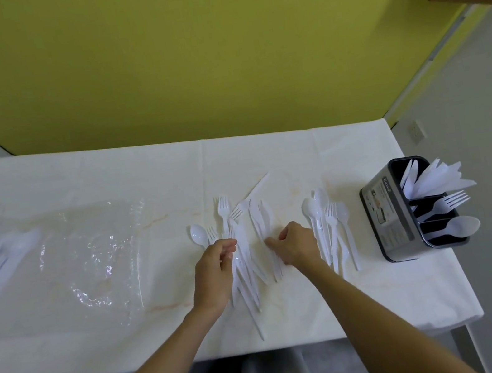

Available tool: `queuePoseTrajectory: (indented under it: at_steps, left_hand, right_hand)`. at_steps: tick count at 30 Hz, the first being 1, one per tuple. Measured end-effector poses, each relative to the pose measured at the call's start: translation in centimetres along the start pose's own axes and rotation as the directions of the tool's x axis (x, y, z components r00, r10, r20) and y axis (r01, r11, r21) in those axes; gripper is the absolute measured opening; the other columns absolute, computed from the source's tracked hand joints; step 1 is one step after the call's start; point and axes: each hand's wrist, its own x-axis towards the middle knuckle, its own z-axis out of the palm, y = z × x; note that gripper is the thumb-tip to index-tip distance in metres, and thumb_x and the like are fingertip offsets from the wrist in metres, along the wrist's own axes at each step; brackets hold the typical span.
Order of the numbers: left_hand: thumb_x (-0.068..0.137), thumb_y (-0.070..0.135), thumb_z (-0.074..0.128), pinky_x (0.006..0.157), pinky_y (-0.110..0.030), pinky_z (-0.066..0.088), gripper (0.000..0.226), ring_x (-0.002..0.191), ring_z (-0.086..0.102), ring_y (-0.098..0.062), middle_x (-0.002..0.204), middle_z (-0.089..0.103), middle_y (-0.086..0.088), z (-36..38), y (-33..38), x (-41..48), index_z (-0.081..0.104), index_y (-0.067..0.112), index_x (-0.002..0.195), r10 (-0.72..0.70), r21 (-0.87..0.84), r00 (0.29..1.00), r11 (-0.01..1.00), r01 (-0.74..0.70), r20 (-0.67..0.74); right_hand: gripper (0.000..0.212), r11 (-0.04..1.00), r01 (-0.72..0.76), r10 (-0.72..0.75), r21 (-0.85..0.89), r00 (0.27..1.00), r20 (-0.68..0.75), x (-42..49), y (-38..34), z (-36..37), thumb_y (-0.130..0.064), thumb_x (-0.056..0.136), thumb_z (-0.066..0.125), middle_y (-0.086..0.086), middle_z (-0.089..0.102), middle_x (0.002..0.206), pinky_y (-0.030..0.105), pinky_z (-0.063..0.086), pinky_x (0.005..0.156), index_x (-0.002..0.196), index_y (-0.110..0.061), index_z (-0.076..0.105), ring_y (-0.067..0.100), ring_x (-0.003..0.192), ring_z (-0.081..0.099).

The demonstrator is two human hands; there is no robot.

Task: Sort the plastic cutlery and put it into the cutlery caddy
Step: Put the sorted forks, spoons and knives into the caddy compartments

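Left hand (pixel 216 268), right hand (pixel 298 246), fingers curled

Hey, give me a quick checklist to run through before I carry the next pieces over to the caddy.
1. Cutlery caddy upright at the right end of the table: ok.
2. Compartments hold one type each, knives, forks, spoons: ok.
3. Mixed pile between the hands sorted: not ok, forks and knives overlap.
4. Spoon group all spoons: not ok, a fork lies in it.
5. Left hand pinches a piece of the pile: ok.
6. Right hand holds anything: cannot tell.
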Motion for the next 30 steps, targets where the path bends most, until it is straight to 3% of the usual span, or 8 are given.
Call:
queuePoseTrajectory:
  at_steps: [2,4,8,12,16,21,25,30]
  left_hand:
    - [0.096,0.002,0.048,0.084,-0.005,0.041,0.029,0.099,0.059,-0.001,0.11,0.066,0.007,0.1,0.0,0.0,0.065,0.015,0.116,-0.004,-0.004,1.0,1.0,0.004,-0.002]
    - [0.096,0.003,0.048,0.083,-0.004,0.041,0.029,0.099,0.059,-0.001,0.109,0.066,0.008,0.3,0.0,0.0,0.065,0.016,0.116,-0.005,-0.004,1.0,1.0,0.005,-0.003]
    - [0.097,0.002,0.047,0.082,-0.004,0.041,0.029,0.099,0.06,-0.003,0.106,0.066,0.008,0.3,0.2,-0.1,0.064,0.016,0.116,-0.006,-0.008,1.0,1.0,0.006,0.003]
    - [0.096,0.001,0.047,0.085,-0.004,0.041,0.029,0.102,0.061,-0.003,0.11,0.067,0.006,0.5,0.3,-0.1,0.064,0.016,0.115,0.007,-0.011,1.0,1.0,-0.007,0.018]
    - [0.097,0.006,0.049,0.084,-0.004,0.041,0.027,0.102,0.06,-0.002,0.113,0.066,0.007,0.9,0.6,0.0,0.064,0.017,0.116,0.01,-0.027,1.0,1.0,-0.009,0.024]
    - [0.1,0.019,0.047,0.087,-0.014,0.038,0.027,0.105,0.056,-0.005,0.114,0.062,0.01,1.5,2.1,0.3,0.062,0.017,0.122,-0.033,-0.009,0.994,0.999,0.034,0.104]
    - [0.102,0.029,0.039,0.079,-0.022,0.043,0.029,0.102,0.061,-0.016,0.108,0.066,0.002,2.0,2.9,0.9,0.06,0.019,0.119,-0.104,-0.015,0.961,0.994,0.112,0.256]
    - [0.104,0.029,0.032,0.091,-0.034,0.049,0.03,0.089,0.059,-0.018,0.096,0.06,0.0,1.5,3.0,1.5,0.057,0.016,0.116,-0.17,-0.056,0.933,0.979,0.197,0.318]
  right_hand:
    - [0.049,0.999,0.02,-0.02,-0.027,1.0,-0.02,0.0,-0.4,0.1,-0.052,0.075,0.072,0.002,0.054,0.078,0.025,0.039,0.054,0.091,-0.011,0.052,0.021,0.069,0.059]
    - [0.047,0.998,0.035,-0.037,-0.058,0.999,-0.023,0.0,-0.7,0.3,-0.044,0.078,0.075,0.002,0.052,0.086,0.028,0.041,0.06,0.099,-0.01,0.049,0.024,0.08,0.061]
    - [0.025,0.998,0.046,-0.046,-0.032,0.999,0.0,0.6,-0.6,-0.1,-0.023,0.081,0.069,0.009,0.059,0.082,0.03,0.054,0.062,0.082,-0.01,0.048,0.03,0.077,0.069]
    - [0.029,0.998,0.052,-0.051,-0.034,0.998,0.043,0.7,0.2,-0.5,-0.027,0.08,0.071,0.01,0.066,0.085,0.034,0.059,0.07,0.092,-0.006,0.055,0.027,0.074,0.069]
    - [0.02,0.96,-0.014,-0.01,0.28,0.996,0.084,0.8,1.0,-1.9,-0.013,0.083,0.068,0.008,0.067,0.069,0.019,0.052,0.053,0.087,0.007,0.066,0.011,0.051,0.065]
    - [0.025,0.693,-0.075,-0.196,0.717,0.937,0.288,0.3,0.3,-3.4,-0.006,0.085,0.072,0.018,0.069,0.09,0.017,0.054,0.068,0.096,0.015,0.066,0.018,0.08,0.068]
    - [0.02,0.634,-0.082,-0.339,0.769,0.864,0.372,-0.1,-1.1,-3.8,-0.001,0.088,0.067,0.016,0.071,0.092,0.023,0.056,0.077,0.103,0.012,0.065,0.02,0.087,0.07]
    - [0.021,0.661,-0.055,-0.359,0.749,0.853,0.379,-0.1,-2.3,-3.4,-0.002,0.087,0.069,0.018,0.069,0.095,0.022,0.057,0.08,0.102,0.012,0.066,0.022,0.089,0.07]
